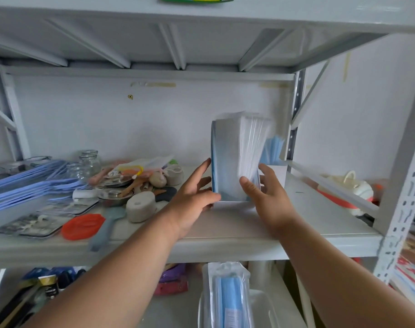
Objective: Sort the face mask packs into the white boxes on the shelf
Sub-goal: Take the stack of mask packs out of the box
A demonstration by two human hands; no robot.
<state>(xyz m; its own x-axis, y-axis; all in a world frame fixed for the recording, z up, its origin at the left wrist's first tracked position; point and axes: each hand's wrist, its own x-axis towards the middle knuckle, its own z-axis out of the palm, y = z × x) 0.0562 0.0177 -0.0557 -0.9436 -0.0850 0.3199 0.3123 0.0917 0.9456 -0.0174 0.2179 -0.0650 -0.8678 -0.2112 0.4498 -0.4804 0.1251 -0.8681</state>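
Several face mask packs (234,157), clear sleeves with white and blue masks, stand upright in a low white box (232,205) on the middle shelf (225,235). My left hand (192,197) lies flat against the stack's left side, fingers straight, thumb at the box's front corner. My right hand (268,197) holds the stack from the right, thumb on its front face and fingers round its right side. Behind it a second white box (279,171) holds blue masks (273,147). Another mask pack (227,297) lies on the shelf below.
Left of the box the shelf is cluttered: a grey roll (141,208), an orange silicone lid (82,226), glass jars (90,162), metal dishes and blue hangers (29,183). A shelf post (400,209) stands at the right.
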